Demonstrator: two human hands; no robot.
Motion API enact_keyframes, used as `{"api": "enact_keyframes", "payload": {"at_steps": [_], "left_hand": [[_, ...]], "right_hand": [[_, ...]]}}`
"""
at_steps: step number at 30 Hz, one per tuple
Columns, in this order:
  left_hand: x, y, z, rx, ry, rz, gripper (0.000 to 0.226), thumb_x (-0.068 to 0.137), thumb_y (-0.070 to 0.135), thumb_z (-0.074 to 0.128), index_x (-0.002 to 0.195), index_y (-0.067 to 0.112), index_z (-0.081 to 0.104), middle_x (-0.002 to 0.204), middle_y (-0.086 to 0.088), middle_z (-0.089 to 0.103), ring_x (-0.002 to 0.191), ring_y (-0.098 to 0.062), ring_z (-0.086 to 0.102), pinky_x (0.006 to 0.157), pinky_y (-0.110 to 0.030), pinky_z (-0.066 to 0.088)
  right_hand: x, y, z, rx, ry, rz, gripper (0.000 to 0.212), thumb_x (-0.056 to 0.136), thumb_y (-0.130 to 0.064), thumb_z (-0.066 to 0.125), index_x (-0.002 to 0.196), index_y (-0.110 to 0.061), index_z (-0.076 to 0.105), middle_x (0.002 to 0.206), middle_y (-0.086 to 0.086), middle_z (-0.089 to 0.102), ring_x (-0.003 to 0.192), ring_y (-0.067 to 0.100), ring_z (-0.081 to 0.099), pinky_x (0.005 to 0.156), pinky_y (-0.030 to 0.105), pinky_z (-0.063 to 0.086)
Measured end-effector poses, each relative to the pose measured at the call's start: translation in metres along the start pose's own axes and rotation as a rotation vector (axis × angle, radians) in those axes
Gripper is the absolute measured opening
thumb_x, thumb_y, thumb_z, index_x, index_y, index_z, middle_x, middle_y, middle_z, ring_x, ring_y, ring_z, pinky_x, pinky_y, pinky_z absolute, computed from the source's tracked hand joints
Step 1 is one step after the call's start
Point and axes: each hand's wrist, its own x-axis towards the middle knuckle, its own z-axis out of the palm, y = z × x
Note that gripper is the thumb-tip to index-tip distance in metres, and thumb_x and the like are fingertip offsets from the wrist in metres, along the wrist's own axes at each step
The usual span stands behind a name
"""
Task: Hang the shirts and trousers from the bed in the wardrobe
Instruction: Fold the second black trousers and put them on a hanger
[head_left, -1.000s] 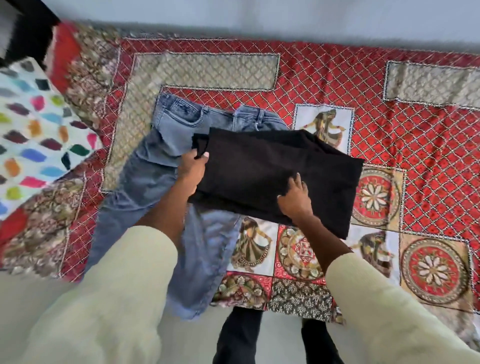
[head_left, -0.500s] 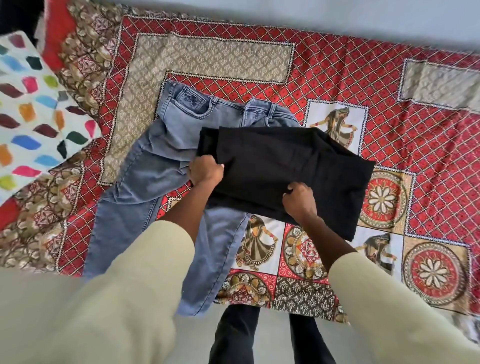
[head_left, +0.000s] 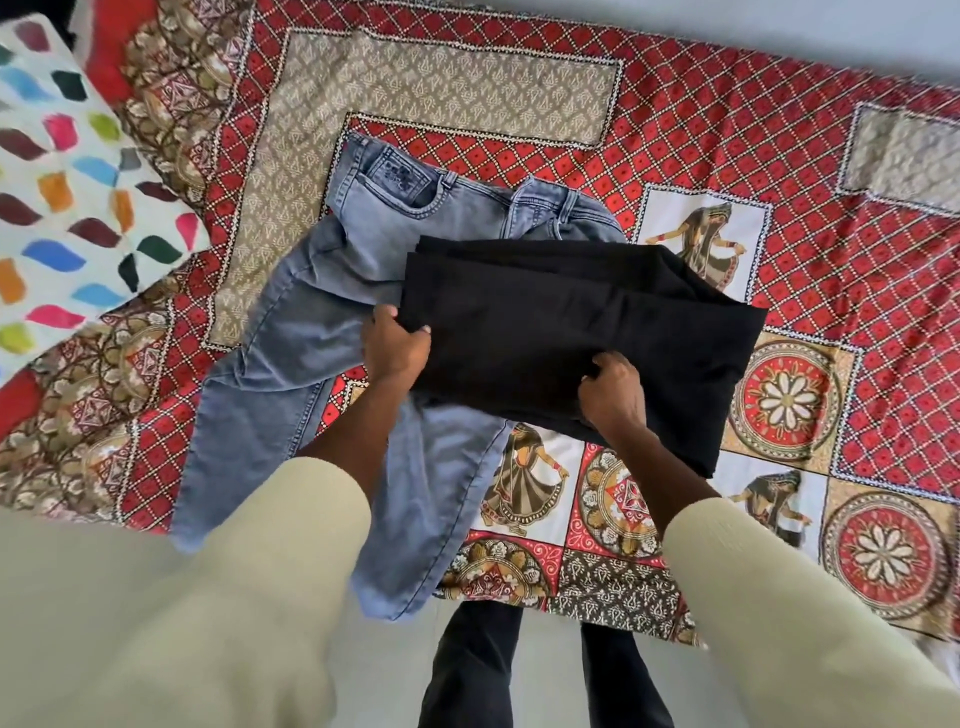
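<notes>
A folded black garment (head_left: 561, 332) lies on the bed across the waist end of a pair of blue jeans (head_left: 311, 332). My left hand (head_left: 395, 348) grips the garment's left edge, thumb on top and fingers curled under. My right hand (head_left: 613, 389) pinches its near edge with curled fingers. The jeans are spread out, waistband toward the far side, and the legs hang over the near edge of the bed. The wardrobe is not in view.
The bed carries a red patterned bedspread (head_left: 727, 156) with figure and flower panels. A white pillow with coloured leaf shapes (head_left: 67, 208) sits at the left. My legs in dark trousers (head_left: 478, 665) stand on the pale floor at the bed's near edge.
My right hand went from flat on the black garment to curled on its near edge. My left hand closed round the left edge. The view has moved closer.
</notes>
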Motion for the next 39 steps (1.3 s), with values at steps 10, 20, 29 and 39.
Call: {"api": "enact_keyframes", "payload": {"at_steps": [10,20,29,39], "left_hand": [[0.023,0.026,0.004,-0.056,-0.162,-0.051,0.066,0.059,0.042,0.088,0.112,0.008,0.067,0.11,-0.006,0.071,0.1,-0.027,0.067,0.09,-0.039,0.055],[-0.047,0.041,0.024,-0.111,0.094,0.148,0.052,0.085,0.017,0.071,0.131,0.005,0.05,0.129,-0.015,0.06,0.118,-0.031,0.057,0.099,-0.033,0.043],[-0.167,0.102,0.099,-0.067,-0.072,0.213,0.047,0.09,0.023,0.068,0.13,0.01,0.048,0.126,-0.014,0.061,0.115,-0.032,0.058,0.092,-0.031,0.04],[-0.287,0.119,0.279,0.412,0.075,0.663,0.033,0.082,0.005,0.065,0.113,0.007,0.054,0.112,-0.018,0.056,0.106,-0.038,0.053,0.091,-0.047,0.043]], "right_hand": [[0.031,0.09,-0.056,0.286,0.193,0.671,0.103,0.079,-0.047,0.074,0.153,-0.005,0.017,0.158,0.021,0.023,0.146,0.038,0.022,0.119,0.049,0.021],[0.019,0.129,-0.099,0.864,0.021,0.499,0.039,0.079,0.002,0.066,0.117,-0.004,0.061,0.105,0.011,0.067,0.095,0.029,0.064,0.082,0.035,0.052],[-0.015,0.242,-0.183,0.625,0.444,0.655,0.046,0.078,-0.01,0.05,0.122,0.004,0.053,0.117,0.025,0.061,0.109,0.041,0.059,0.097,0.044,0.047],[-0.055,0.422,-0.194,-0.072,0.392,0.315,0.058,0.076,-0.01,0.056,0.133,-0.005,0.044,0.134,0.022,0.045,0.12,0.043,0.044,0.1,0.05,0.036]]}}
